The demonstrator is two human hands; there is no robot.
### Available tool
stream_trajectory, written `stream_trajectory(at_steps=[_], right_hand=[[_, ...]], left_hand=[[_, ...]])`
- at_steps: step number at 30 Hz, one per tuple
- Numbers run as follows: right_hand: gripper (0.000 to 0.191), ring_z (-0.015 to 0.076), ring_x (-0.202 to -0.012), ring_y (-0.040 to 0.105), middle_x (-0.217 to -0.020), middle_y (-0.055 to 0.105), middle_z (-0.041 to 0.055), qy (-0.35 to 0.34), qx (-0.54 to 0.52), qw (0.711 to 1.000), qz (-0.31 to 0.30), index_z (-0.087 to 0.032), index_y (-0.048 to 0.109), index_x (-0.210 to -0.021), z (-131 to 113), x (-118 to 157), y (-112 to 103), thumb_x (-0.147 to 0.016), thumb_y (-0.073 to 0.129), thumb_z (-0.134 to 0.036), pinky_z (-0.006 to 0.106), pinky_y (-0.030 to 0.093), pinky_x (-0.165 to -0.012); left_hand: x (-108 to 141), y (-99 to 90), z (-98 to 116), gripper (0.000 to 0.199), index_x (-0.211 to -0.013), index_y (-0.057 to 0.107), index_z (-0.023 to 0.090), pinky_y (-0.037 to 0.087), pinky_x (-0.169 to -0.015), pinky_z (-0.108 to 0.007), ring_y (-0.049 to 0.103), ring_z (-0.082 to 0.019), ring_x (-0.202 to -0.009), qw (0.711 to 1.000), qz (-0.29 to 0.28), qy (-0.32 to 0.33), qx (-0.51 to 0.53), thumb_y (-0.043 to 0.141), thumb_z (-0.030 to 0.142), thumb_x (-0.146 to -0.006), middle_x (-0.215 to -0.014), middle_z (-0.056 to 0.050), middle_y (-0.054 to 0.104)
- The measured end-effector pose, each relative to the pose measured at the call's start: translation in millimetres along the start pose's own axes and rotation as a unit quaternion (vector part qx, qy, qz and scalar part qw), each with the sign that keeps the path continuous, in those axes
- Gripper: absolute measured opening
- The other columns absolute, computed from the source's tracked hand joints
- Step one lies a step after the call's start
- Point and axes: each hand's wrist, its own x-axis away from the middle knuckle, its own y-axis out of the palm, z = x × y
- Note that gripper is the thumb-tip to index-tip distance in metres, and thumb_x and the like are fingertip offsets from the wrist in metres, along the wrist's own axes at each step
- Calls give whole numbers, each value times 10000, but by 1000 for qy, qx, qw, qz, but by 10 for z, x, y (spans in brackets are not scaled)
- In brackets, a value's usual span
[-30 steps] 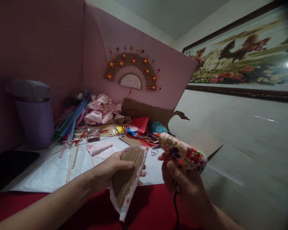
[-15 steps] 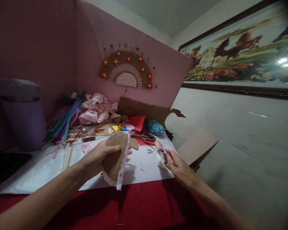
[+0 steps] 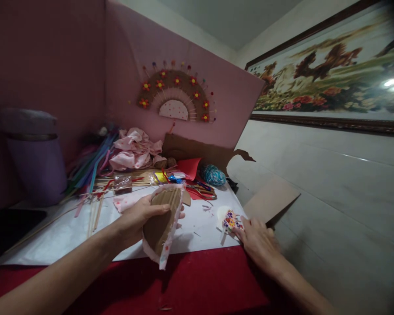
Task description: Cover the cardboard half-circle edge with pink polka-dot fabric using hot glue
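Note:
My left hand (image 3: 151,214) grips a half-round cardboard piece (image 3: 166,214), thumb on its bare brown face. Pale pink dotted fabric (image 3: 166,253) is folded over the piece's edges. At the right edge of the white sheet, my right hand (image 3: 259,238) rests with its fingers stretched out. Its fingertips touch a small flower-patterned item (image 3: 231,221) that lies on the sheet beside a white round piece; I cannot make out its exact kind. Beyond it lie scissors (image 3: 202,192).
The white sheet (image 3: 124,251) lies over a red surface (image 3: 197,280). Behind are bamboo sticks, crumpled pink fabric (image 3: 134,151), blue yarn (image 3: 213,175) and red paper (image 3: 188,168). A purple tumbler (image 3: 36,166) stands left. A decorated cardboard arch (image 3: 184,85) hangs on the pink board.
My right hand has lowered the flower-patterned item onto the sheet and loosened its fingers. My left hand still holds the half-round piece, slightly lower and to the right.

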Motion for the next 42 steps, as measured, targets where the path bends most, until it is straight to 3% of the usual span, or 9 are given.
stream_trajectory(at_steps=[2, 4, 7, 9, 12, 15, 17, 33, 42], right_hand=[[393, 371, -1001, 548, -1057, 606, 213, -18, -53, 995, 85, -88, 613, -1152, -152, 13, -140, -879, 459, -326, 491, 388, -840], [322, 278, -958, 574, -1037, 627, 154, -84, -247, 960, 96, -140, 657, -1052, -369, 19, -299, -895, 425, -300, 401, 423, -828], [267, 199, -761, 583, -854, 665, 90, -85, -516, 853, -11, -164, 690, -894, -745, -7, -466, -845, 517, -361, 315, 457, -666], [239, 164, -663, 549, -736, 643, 56, -70, -628, 771, -81, -155, 692, -828, -963, -56, -508, -767, 606, -369, 273, 434, -579], [191, 122, -598, 503, -682, 603, 26, -61, -746, 650, -128, -151, 674, -733, -1172, -147, -514, -708, 658, -339, 229, 384, -519], [184, 119, -565, 493, -638, 579, 22, -86, -783, 592, -171, -145, 650, -679, -1242, -212, -529, -697, 638, -327, 235, 373, -507], [209, 128, -558, 499, -627, 584, 31, -103, -780, 589, -185, -140, 647, -670, -1242, -234, -561, -697, 623, -346, 245, 379, -505], [142, 85, -516, 510, -596, 606, -3, -92, -723, 658, -188, -148, 687, -639, -1114, -362, -670, -649, 731, -283, 183, 387, -435], [220, 60, -447, 468, -592, 598, -11, -104, -663, 709, -218, -142, 666, -646, -1050, -390, -703, -694, 726, -348, 187, 382, -404]], left_hand=[[13, -4, -7, 407, -1135, 564, 135, 538, -820, -449, 671, -313, -947, 999, -35, -8, 8, 687, 144, -747, -1029, -186, 693], [30, -8, -10, 412, -1158, 567, 149, 526, -839, -467, 664, -321, -967, 997, -71, -8, 12, 677, 157, -761, -1062, -186, 684], [64, -5, -4, 437, -1214, 555, 170, 516, -855, -482, 645, -340, -1012, 992, -122, -12, 7, 647, 169, -787, -1126, -186, 662], [86, 1, 2, 443, -1238, 547, 181, 517, -850, -488, 643, -346, -1016, 988, -150, -18, 1, 624, 166, -802, -1145, -180, 653], [106, 1, 4, 452, -1256, 539, 198, 520, -839, -495, 654, -339, -991, 985, -172, -17, 1, 602, 152, -810, -1143, -164, 653], [108, -14, -1, 438, -1247, 549, 202, 521, -835, -493, 662, -324, -971, 984, -175, -16, 0, 590, 148, -814, -1110, -150, 666], [106, -25, 0, 432, -1241, 554, 208, 521, -834, -491, 668, -312, -954, 985, -171, -14, -7, 589, 147, -814, -1089, -140, 676], [93, -29, 0, 394, -1204, 581, 193, 514, -836, -448, 659, -287, -962, 984, -175, -24, -34, 568, 132, -816, -1080, -138, 668], [76, -35, -30, 330, -1153, 604, 163, 511, -844, -449, 660, -282, -963, 980, -192, -22, -39, 554, 135, -828, -1083, -149, 669]])
